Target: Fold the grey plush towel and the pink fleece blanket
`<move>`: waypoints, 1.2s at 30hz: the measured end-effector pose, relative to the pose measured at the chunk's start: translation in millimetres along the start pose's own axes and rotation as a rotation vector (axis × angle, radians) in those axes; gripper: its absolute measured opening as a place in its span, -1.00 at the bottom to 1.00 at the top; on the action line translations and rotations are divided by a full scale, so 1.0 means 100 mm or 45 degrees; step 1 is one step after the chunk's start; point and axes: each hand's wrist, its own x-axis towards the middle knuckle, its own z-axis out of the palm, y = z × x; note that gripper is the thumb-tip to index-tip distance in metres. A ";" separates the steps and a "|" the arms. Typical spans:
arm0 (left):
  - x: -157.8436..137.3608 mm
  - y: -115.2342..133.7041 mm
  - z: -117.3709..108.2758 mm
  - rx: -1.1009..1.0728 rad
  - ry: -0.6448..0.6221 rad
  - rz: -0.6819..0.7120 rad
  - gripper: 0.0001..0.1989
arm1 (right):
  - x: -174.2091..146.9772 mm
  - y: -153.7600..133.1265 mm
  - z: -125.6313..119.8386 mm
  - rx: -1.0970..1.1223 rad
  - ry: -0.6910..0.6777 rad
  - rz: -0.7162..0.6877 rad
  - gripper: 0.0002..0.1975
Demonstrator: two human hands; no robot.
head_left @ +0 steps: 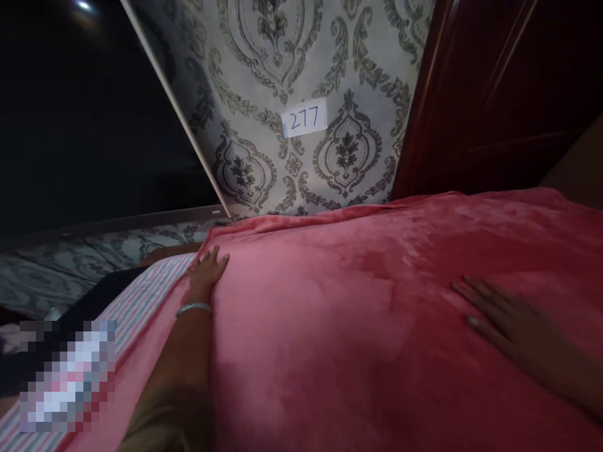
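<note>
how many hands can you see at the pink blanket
2: the left hand is spread at the left edge of the pink blanket, beside the striped cloth; the right hand is over its right part. No others show.

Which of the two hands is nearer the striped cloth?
The left hand, with a bangle on its wrist: it rests at the edge of the pink blanket, beside the striped cloth. The right hand is well away, over a redder part.

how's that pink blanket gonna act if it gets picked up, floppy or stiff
The pink blanket would likely flop, as its far edge lies rumpled. Its patchy sheen suggests soft pile, so it's probably not slippery. It spreads past the right hand, so it may be bulky.
</note>
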 end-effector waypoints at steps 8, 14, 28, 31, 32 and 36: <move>0.00 0.09 -0.02 -0.053 0.029 -0.037 -0.24 | 0.03 -0.07 -0.14 -0.079 -0.142 0.102 -0.28; -0.02 0.09 -0.02 -0.103 0.100 -0.009 -0.24 | 0.72 -0.48 -0.43 -0.024 -0.067 -0.019 -0.33; 0.05 0.06 0.01 -0.030 0.095 -0.029 -0.24 | 1.72 -0.88 0.30 -0.091 -0.351 0.000 -0.30; -0.02 0.09 -0.04 0.007 0.137 -0.021 -0.26 | 1.73 -0.88 0.32 -0.069 -0.315 -0.003 -0.28; -0.05 0.13 -0.07 0.030 0.166 -0.014 -0.27 | 1.73 -0.89 0.33 -0.063 -0.314 0.005 -0.28; -0.16 0.52 -0.22 0.126 0.307 0.127 -0.34 | 1.74 -0.91 0.32 -0.050 -0.321 0.018 -0.28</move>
